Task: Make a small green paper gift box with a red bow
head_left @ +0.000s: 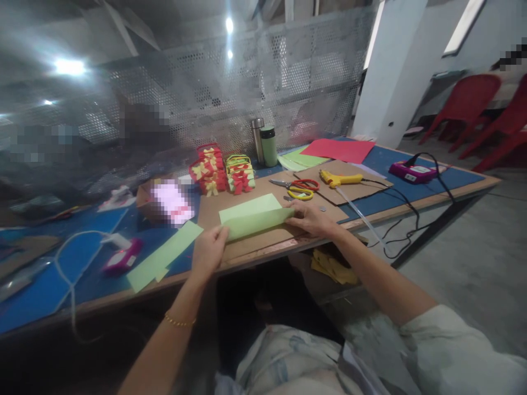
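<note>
A light green sheet of paper [253, 211] lies over a brown cardboard mat, its near edge curling up toward me. My left hand [209, 249] pinches the sheet's near left corner between thumb and fingers. At the opposite end, my right hand [309, 218] grips the near right corner. Just beyond the right hand rest scissors [302, 187] with red and yellow handles. A yellow glue gun [341, 178] with a clear glue stick sits farther right on a piece of cardboard. Left of my left hand lies a long light green paper strip [164, 257].
Red and yellow paper bow pieces [209, 170] and a green-and-red set [240, 174] stand at the back, near a green flask [269, 147] and a steel bottle [258, 140]. Red paper [340, 149] lies behind. Purple power boxes [413, 171] with cables flank the workspace.
</note>
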Demonstrator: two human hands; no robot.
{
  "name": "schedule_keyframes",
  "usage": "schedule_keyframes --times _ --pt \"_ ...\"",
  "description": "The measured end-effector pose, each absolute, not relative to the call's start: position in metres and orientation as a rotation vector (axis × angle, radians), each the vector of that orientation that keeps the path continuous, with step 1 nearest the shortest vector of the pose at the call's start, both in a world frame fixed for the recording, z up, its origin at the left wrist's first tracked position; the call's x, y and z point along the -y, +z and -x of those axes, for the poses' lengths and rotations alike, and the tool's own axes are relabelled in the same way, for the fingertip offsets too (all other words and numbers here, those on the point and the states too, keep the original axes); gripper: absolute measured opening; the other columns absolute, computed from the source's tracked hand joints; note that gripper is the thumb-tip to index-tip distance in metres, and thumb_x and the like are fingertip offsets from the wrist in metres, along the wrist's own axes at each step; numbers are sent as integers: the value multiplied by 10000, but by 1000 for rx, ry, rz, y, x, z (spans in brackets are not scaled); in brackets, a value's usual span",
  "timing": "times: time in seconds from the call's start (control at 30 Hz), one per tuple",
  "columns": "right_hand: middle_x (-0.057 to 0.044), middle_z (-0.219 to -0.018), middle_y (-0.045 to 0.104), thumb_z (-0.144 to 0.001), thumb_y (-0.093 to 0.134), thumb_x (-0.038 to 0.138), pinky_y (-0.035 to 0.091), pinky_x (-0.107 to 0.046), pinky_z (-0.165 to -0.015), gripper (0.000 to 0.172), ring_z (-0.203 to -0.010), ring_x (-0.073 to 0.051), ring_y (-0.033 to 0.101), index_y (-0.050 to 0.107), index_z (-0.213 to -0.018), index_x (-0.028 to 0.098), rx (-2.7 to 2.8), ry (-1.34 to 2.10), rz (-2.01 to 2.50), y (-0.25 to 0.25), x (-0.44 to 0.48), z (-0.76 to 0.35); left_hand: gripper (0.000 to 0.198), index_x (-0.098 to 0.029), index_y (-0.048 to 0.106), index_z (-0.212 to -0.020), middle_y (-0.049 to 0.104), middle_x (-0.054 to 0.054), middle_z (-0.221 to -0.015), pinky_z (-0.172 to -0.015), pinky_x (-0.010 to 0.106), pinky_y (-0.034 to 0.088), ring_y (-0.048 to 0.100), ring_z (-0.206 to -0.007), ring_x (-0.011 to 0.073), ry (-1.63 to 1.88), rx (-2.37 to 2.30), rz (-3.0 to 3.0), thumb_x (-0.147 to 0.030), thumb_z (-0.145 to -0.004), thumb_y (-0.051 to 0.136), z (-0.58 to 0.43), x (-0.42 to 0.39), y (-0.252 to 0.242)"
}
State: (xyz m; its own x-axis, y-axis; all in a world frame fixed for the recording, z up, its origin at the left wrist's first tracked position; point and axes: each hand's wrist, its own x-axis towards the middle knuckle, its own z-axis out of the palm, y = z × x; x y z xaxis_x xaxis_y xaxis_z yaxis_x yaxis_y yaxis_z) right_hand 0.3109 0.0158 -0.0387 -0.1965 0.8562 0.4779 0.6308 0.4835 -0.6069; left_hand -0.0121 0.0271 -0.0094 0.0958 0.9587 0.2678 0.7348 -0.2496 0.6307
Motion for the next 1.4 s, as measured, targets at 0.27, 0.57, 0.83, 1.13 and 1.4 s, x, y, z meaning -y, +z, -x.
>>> schedule_keyframes --times 0.27,0.57,0.83,1.13,1.4 --pt "1 -723 655 -876 590 277 392 -261 -631 154 -698 -163 569 655 -775 181 1813 231 1578 -22 -57 -291 353 -213 519 -650 598 24 -672 -639 287 352 538 -705 188 883 -1899 -2164 -350 -951 395 -7 -66 2" --pt "-81 -875 745 -891 616 273 396 -293 -645 104 -792 -225 663 692 -905 204 1837 135 1765 -32 -35 -281 302 -178 698 -839 749 146 -922 -744 341 400 647 -854 275 602 -1908 -2277 -314 -946 450 -12 -61 8" --pt "-60 -889 738 -938 577 277 389 -278 -647 118 -803 -203 659 650 -884 202 1895 119 1812 -21 -46 -270 288 -183 654 -801 719 125 -857 -708 338 391 634 -815 263 530 -1909 -2308 -288 -955 434 -6 -77 1" --pt "-76 -912 766 -923 613 274 369 -286 -641 175 -881 -248 686 661 -1076 204 1871 144 1947 -17 -55 -268 458 -158 572 -1339 720 106 -1075 -813 343 482 671 -973 270 619 -1934 -2086 -295 -907 507 0 -64 10" --pt "-37 -768 699 -936 597 266 331 -273 -608 342 -703 -212 632 536 -1253 151 1840 278 1940 -14 -22 -270 627 -163 351 -1560 684 47 -843 -716 333 479 671 -775 238 391 -1874 -2343 -321 -957 427 1 -29 10"
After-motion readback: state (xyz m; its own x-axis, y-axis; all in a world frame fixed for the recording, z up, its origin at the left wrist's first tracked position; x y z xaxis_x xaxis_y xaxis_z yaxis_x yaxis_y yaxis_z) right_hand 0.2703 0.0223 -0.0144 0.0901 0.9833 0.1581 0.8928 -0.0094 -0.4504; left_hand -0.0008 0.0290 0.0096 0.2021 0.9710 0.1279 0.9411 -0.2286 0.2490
